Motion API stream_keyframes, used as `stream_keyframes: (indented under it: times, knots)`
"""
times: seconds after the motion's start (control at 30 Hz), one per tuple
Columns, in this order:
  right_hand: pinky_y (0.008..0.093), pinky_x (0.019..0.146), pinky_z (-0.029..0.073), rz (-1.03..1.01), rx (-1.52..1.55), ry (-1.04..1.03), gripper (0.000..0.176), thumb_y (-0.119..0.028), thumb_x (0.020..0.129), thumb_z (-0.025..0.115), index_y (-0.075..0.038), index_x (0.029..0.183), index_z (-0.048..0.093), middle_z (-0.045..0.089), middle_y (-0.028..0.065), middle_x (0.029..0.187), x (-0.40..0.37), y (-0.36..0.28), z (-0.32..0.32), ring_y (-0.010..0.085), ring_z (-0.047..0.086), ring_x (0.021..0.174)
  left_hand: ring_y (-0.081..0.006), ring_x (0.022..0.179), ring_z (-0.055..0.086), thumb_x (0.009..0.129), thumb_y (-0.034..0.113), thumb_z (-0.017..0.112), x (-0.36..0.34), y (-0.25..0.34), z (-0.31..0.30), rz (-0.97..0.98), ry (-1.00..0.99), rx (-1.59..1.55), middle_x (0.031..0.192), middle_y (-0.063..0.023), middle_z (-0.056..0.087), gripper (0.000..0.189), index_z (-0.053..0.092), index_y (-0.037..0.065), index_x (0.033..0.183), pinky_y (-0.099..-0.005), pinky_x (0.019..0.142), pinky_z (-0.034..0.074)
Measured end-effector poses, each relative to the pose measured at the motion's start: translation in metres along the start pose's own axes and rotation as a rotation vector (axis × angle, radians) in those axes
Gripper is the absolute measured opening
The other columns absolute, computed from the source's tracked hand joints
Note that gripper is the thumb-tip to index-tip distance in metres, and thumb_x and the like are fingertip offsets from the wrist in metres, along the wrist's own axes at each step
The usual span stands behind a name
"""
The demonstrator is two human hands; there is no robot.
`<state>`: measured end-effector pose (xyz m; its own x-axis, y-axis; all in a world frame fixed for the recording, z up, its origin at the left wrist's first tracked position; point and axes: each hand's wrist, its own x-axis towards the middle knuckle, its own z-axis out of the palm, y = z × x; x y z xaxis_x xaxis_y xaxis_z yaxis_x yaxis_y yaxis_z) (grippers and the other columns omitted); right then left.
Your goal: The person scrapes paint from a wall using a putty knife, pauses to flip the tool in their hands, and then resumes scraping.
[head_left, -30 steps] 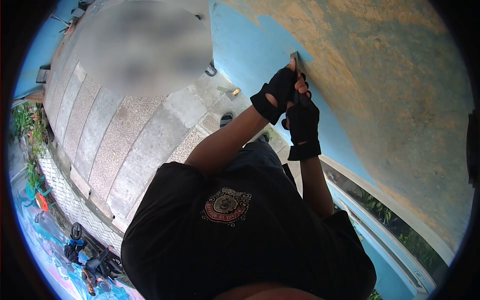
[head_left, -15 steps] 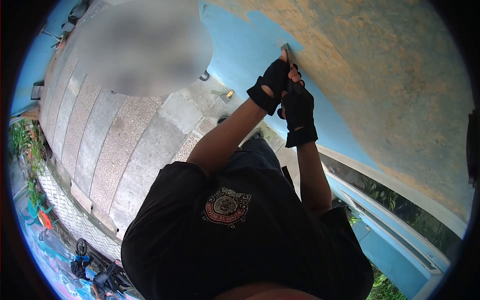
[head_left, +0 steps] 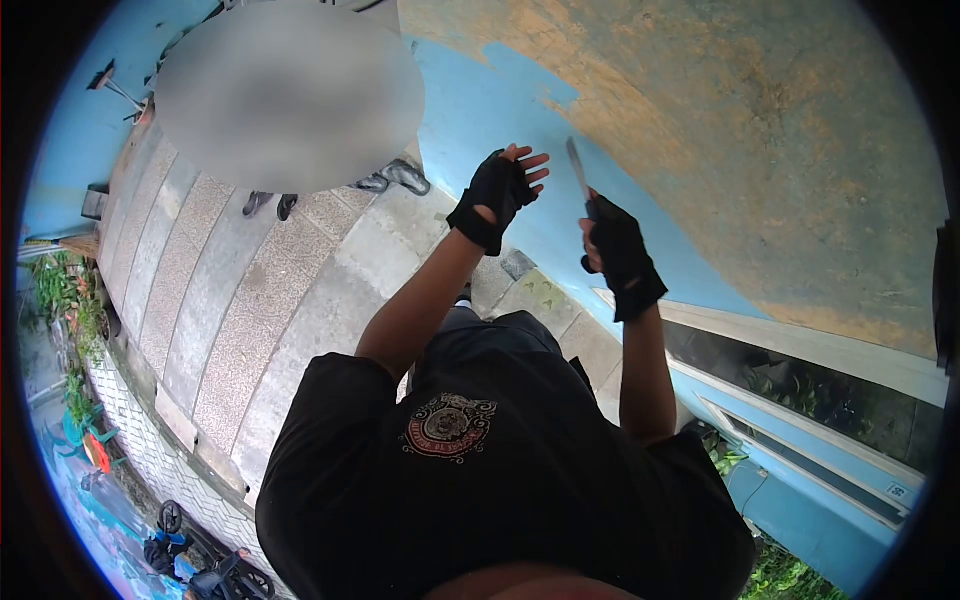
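Note:
My right hand [head_left: 625, 245], in a black fingerless glove, grips the handle of a scraper [head_left: 577, 165]. The scraper's thin metal blade points up and away from me, seen nearly edge-on in front of the wall [head_left: 545, 175]. Apart from the tool, to the left, my left hand [head_left: 497, 195] is held up in a matching glove, fingers spread and nothing in them. Light blue paint covers the lower band of that wall. Above it the surface is bare, a patchy tan and grey with a ragged paint edge.
Footwear [head_left: 405, 177] shows below a large blurred patch at upper left. Paving slabs [head_left: 250, 300] cover the ground on my left. A window frame [head_left: 790, 330] lies to the right. A motorbike [head_left: 215, 570] stands far off at lower left, near plants [head_left: 75, 300].
My left hand has let go of the scraper and moved left, its fingers opening. My right hand has drawn the scraper back toward me. Footwear has come into view at upper left.

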<state>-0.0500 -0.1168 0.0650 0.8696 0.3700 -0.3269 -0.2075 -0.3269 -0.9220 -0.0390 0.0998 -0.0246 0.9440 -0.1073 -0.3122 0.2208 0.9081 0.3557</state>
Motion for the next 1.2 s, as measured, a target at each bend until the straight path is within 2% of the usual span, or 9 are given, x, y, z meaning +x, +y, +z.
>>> stream_keyframes:
  times: [0.03,0.27,0.33,0.37,0.4,0.5,0.87,1.0,1.2]
  knots:
    - [0.0259,0.039,0.036,0.243,0.373,-0.013,0.05,-0.006,0.087,0.059,-0.011,0.137,0.051,0.053,0.0014,0.065,-0.018,-0.018,-0.012,0.0096,0.045,0.043,-0.0294,0.096,0.063,0.1,0.038,0.047,-0.011,-0.005,-0.01,0.023,0.069,0.033,0.101,-0.0125,0.065,0.035,0.051,0.007,0.115,-0.0435,0.085,0.05]
    - [0.023,0.043,0.036,0.07,0.266,-0.056,0.028,-0.019,0.092,0.056,-0.013,0.12,0.058,0.054,-0.0002,0.078,0.065,-0.018,0.033,0.0069,0.04,0.049,-0.0194,0.067,0.057,0.1,0.028,0.05,-0.068,-0.038,-0.007,0.275,0.3,0.175,0.079,-0.0075,0.061,0.022,0.052,0.006,0.105,-0.033,0.063,0.048]
    - [0.0288,0.041,0.038,-0.239,-0.482,-0.011,0.008,-0.016,0.091,0.059,-0.009,0.091,0.056,0.05,0.0017,0.063,0.099,0.022,0.076,0.012,0.046,0.048,-0.0126,0.054,0.047,0.099,0.028,0.054,-0.092,-0.044,0.005,0.329,0.296,0.237,0.065,-0.0017,0.052,0.023,0.054,0.005,0.103,-0.0292,0.056,0.041]
    - [0.0295,0.042,0.04,-0.482,-0.456,-0.114,0.01,-0.015,0.09,0.06,-0.007,0.092,0.055,0.052,0.0024,0.064,0.107,0.058,0.081,0.0118,0.049,0.048,-0.0126,0.054,0.047,0.099,0.028,0.054,-0.104,-0.044,0.005,0.338,0.289,0.245,0.065,-0.0017,0.052,0.023,0.054,0.005,0.103,-0.0292,0.056,0.041]
    - [0.0293,0.042,0.04,-0.058,-0.243,-0.17,0.014,-0.014,0.09,0.059,-0.008,0.102,0.059,0.052,0.0018,0.065,0.052,0.013,0.087,0.0112,0.047,0.047,-0.0114,0.053,0.045,0.098,0.026,0.055,-0.116,-0.041,0.0,0.31,0.269,0.333,0.065,-0.001,0.051,0.023,0.055,0.004,0.105,-0.0286,0.055,0.04]
    - [0.0282,0.041,0.036,0.14,0.167,-0.166,0.047,-0.013,0.088,0.061,-0.012,0.135,0.054,0.046,-0.002,0.062,0.007,0.027,0.069,0.0098,0.042,0.047,-0.0078,0.049,0.038,0.097,0.021,0.058,-0.156,-0.034,-0.003,0.315,0.264,0.396,0.061,0.002,0.045,0.025,0.057,0.003,0.114,-0.0268,0.053,0.038]
    - [0.0227,0.04,0.034,-0.051,0.311,0.101,0.049,-0.011,0.089,0.059,-0.011,0.138,0.05,0.05,-0.0019,0.066,0.024,-0.038,-0.012,0.0063,0.039,0.044,-0.0089,0.045,0.034,0.098,0.035,0.058,-0.154,0.0,-0.029,0.261,0.142,0.408,0.054,0.0036,0.04,0.029,0.052,0.008,0.088,-0.0268,0.049,0.033]
    - [0.039,0.075,0.051,-0.152,-0.397,0.148,0.042,-0.023,0.086,0.064,-0.012,0.126,0.061,0.07,0.0074,0.088,0.094,0.011,0.12,0.0211,0.065,0.08,-0.0076,0.043,0.035,0.097,0.036,0.058,-0.144,0.029,-0.01,0.185,0.094,0.473,0.052,0.004,0.04,0.032,0.061,0.005,0.094,-0.0252,0.047,0.031]
    - [0.0247,0.042,0.036,0.133,0.002,0.128,0.043,-0.013,0.089,0.063,-0.012,0.131,0.059,0.046,-0.0041,0.065,0.011,-0.03,0.084,0.0076,0.039,0.047,-0.008,0.055,0.051,0.097,0.016,0.059,-0.139,0.108,-0.049,0.279,0.12,0.797,0.068,-0.0011,0.057,0.021,0.06,0.006,0.115,-0.0221,0.053,0.041]
